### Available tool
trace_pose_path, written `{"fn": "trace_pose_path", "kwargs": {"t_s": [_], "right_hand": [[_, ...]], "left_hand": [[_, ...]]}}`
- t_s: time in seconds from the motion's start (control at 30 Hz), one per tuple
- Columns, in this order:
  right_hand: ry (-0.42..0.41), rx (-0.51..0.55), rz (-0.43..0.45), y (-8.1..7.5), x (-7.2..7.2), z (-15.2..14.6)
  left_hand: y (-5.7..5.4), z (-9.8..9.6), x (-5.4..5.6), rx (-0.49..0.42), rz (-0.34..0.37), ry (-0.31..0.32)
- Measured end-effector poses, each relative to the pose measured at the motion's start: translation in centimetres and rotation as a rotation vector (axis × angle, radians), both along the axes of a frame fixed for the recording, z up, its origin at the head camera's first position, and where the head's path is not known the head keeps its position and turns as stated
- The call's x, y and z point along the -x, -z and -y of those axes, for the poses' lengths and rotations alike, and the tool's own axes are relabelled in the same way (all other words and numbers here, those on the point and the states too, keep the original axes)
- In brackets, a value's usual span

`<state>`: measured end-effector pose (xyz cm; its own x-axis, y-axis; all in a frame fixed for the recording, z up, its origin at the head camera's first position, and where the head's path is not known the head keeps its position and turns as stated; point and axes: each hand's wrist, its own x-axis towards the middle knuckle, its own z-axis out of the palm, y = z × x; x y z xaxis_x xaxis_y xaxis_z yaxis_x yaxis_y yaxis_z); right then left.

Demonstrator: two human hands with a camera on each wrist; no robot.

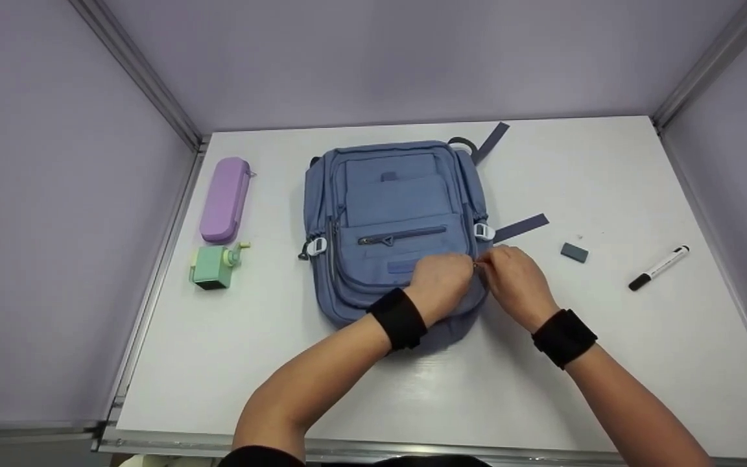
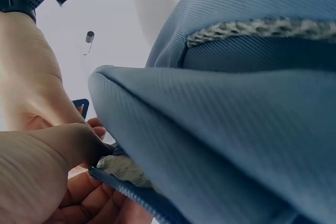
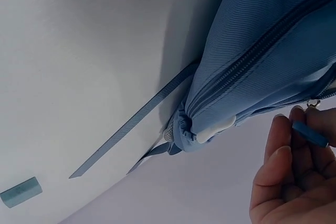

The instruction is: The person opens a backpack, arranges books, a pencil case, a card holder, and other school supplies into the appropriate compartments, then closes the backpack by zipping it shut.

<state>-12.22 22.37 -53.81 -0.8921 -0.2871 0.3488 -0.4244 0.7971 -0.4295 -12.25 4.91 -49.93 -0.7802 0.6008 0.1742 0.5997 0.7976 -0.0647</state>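
Note:
A blue backpack point(image 1: 396, 201) lies front side up on the white table. On its lower right part, my left hand point(image 1: 441, 282) grips the fabric edge beside an opened zipper point(image 2: 137, 196), thumb on top, as the left wrist view shows. Close beside it, at the bag's right edge, my right hand point(image 1: 517, 282) holds a small blue zipper pull point(image 3: 311, 134) between its fingers. A metal zipper slider point(image 3: 313, 103) shows just above the pull. Pale lining point(image 2: 125, 169) peeks out by the left thumb.
At the left are a purple pencil case point(image 1: 224, 201) and a green crank pencil sharpener point(image 1: 213, 266). A dark eraser point(image 1: 574, 252) and a capped marker point(image 1: 659, 268) lie to the right. A loose strap point(image 1: 521, 227) sticks out from the bag's right side.

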Motion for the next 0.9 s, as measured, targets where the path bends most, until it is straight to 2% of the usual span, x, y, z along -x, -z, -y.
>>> {"fn": "trace_pose_path", "kwargs": {"t_s": [0.23,0.33,0.67,0.9], "right_hand": [[0.013,-0.004,0.027,0.1,1.1,-0.3],[0.014,-0.009,0.04,0.1,1.8,-0.4],[0.032,-0.046,0.091,0.2,4.1,-0.7],[0.051,-0.077,0.108,0.3,6.2,-1.0]], "left_hand": [[-0.1,0.5,-0.2,-0.021,-0.052,0.008],[-0.1,0.6,-0.1,-0.023,-0.048,0.008],[-0.6,0.9,-0.2,-0.006,0.003,0.005],[-0.9,1.0,-0.4,0.052,0.128,0.009]]}}
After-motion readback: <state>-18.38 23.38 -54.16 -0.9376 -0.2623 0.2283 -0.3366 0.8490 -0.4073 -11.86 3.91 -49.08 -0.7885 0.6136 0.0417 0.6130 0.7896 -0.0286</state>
